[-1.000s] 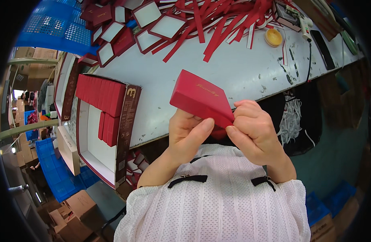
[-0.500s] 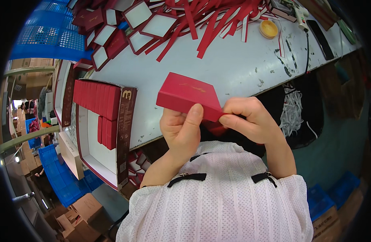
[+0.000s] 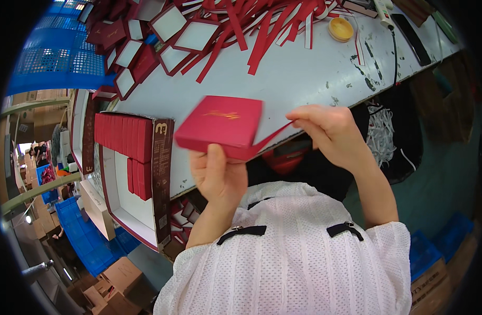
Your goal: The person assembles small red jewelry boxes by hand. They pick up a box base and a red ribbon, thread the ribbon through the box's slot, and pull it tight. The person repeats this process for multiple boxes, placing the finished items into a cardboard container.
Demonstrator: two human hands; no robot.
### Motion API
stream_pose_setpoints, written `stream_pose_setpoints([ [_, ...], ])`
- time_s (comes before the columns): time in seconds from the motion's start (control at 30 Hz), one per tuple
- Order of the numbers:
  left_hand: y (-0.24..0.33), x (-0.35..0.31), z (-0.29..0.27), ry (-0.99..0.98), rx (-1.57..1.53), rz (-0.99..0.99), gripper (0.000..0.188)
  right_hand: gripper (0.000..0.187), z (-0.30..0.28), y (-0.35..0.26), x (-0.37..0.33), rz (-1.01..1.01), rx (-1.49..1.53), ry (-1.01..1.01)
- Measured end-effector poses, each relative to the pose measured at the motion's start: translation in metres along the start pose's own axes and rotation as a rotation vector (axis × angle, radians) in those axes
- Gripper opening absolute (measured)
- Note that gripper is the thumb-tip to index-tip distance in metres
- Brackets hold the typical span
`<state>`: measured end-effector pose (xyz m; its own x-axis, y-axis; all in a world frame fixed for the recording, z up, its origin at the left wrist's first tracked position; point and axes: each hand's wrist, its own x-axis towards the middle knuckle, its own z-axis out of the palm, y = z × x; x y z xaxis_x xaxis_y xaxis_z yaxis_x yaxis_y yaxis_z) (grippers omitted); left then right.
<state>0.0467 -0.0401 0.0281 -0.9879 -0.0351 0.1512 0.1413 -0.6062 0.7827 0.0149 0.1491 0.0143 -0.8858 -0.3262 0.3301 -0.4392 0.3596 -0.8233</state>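
A flat red box [image 3: 225,122] with gold lettering on top is held up over the table's near edge by my left hand [image 3: 217,170], thumb on its near side. Between the thumb and fingers of my right hand [image 3: 325,128] is the end of a red strip [image 3: 275,137], which stretches slantwise from the box's right corner. The strip's other end runs along the box's near side. My left palm hides the box's underside.
Loose red strips [image 3: 256,31] and open red boxes with white insides [image 3: 197,37] lie heaped across the table's back. At left, a large carton [image 3: 163,178] holds rows of red boxes [image 3: 124,135]. A yellow round tub [image 3: 340,30], a power strip [image 3: 383,13] and a phone [image 3: 411,39] sit back right.
My right hand has pulled away up and to the right, drawing the strip out from the box. My left hand has shifted left with the box, whose top now faces me more.
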Motion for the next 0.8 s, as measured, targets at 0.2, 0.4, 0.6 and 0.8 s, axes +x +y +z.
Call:
stream_pose_setpoints([
  [0.2,0.007,0.006,-0.005,0.101,-0.365,-0.197,0.026,0.017,-0.007,-0.014,0.003,0.311,0.286,0.008],
  [0.4,0.009,0.007,-0.005,0.182,-0.777,-0.334,0.026,0.019,-0.002,-0.016,0.01,0.242,0.261,0.061],
  [0.6,0.008,0.008,-0.006,0.151,-0.883,-0.364,0.024,0.015,0.001,-0.016,0.009,0.227,0.333,0.11],
  [0.8,0.008,0.009,-0.004,0.147,-1.017,-0.411,0.025,0.018,-0.003,-0.018,0.009,0.239,0.322,0.049],
])
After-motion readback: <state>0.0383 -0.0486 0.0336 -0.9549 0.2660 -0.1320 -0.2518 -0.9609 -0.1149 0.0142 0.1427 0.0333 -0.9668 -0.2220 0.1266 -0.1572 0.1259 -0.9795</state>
